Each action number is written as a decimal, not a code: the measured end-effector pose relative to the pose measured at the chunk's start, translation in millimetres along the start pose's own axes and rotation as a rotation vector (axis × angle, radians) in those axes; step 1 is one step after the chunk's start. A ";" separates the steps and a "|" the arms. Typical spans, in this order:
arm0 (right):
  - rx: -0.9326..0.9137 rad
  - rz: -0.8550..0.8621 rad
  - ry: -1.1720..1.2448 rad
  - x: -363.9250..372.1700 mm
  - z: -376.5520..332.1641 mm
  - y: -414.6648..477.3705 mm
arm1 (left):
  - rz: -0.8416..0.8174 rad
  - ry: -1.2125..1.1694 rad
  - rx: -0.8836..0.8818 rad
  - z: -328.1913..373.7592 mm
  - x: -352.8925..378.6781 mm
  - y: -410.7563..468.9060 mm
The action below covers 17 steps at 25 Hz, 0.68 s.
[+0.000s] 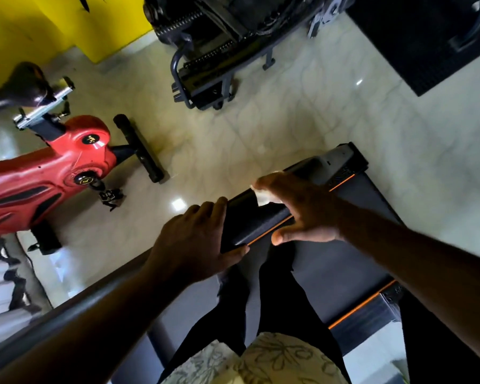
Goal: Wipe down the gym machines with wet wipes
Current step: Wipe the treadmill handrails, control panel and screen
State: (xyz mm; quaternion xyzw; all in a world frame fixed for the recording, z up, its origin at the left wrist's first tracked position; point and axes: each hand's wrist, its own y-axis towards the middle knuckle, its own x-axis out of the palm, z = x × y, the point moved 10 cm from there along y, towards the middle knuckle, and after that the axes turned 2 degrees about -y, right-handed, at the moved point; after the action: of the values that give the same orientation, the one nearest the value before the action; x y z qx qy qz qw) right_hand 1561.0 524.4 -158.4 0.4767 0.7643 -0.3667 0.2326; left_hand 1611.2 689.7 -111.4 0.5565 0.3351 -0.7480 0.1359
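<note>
A person stands on a treadmill (344, 259), dark trousers (277, 300) and a patterned shirt (263, 361) showing at the bottom of the view. Both hands are on a dark rail (250, 220) with an orange stripe along its edge, which runs up and to the right towards a grey end cap (336, 159). The left hand (197, 236) grips the near end of the rail, fingers curled over its top edge and thumb hooked under it. The right hand (302, 209) lies further along, fingers stretched out and thumb spread wide, pressing a white wipe (263, 196) flat against the rail. The wipe sits under the fingertips, and only a crumpled bit of it shows past them. The two hands are near each other but apart, with bare rail between them. On the pale tiled floor (261, 120) to the left stands a red bike (45, 173) with a dark saddle (25, 84) and a black foot bar (139, 148). A dark machine (219, 37) stands at the top, a black mat (427, 42) lies at the top right, and a yellow wall (39, 26) fills the top left corner
</note>
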 end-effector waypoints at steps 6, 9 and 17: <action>0.248 0.128 -0.035 -6.1 -14.5 4.6 | 0.016 -0.062 0.054 -2.5 2.7 -2.6; 0.033 0.228 -0.168 32.2 -78.8 -13.2 | 0.012 -0.138 0.099 -2.3 4.5 -4.1; 0.392 0.649 0.090 38.6 -2.4 -38.9 | -0.161 -0.212 0.158 14.2 18.3 30.1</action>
State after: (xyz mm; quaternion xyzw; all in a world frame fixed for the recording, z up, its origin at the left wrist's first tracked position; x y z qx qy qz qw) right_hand 1509.1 537.0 -170.9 0.7449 0.4987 -0.3918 0.2072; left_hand 1611.7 661.3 -136.6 0.4546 0.3025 -0.8352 0.0659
